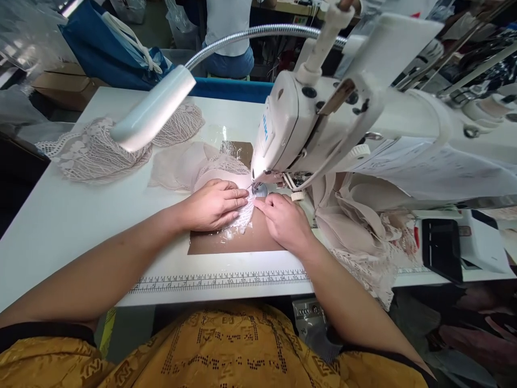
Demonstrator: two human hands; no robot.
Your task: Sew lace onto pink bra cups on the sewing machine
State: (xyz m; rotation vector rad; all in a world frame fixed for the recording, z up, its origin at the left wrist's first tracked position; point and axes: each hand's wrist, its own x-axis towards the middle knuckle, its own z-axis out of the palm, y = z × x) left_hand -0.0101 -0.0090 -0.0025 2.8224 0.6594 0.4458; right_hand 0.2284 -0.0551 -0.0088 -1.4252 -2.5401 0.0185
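A pale pink lace bra cup (220,168) lies under the needle area of a white sewing machine (278,124). My left hand (216,205) rests flat on it, fingers stretched toward the presser foot (255,187). Just right of the foot, my right hand (286,221) has its index finger pointing onto the lace edge, with the other fingers curled under. Whether thumb and finger pinch the edge is hidden. Beneath the work, brown tape (238,242) covers part of the white table (161,258).
More lace cups (100,153) lie at the left under a lamp (155,108) on a bendable neck. Beige cups and lace (351,215) are heaped right of the machine. A black-and-white device (442,242) stands farther right. A ruler strip (226,281) follows the front edge. A person (228,32) sits beyond.
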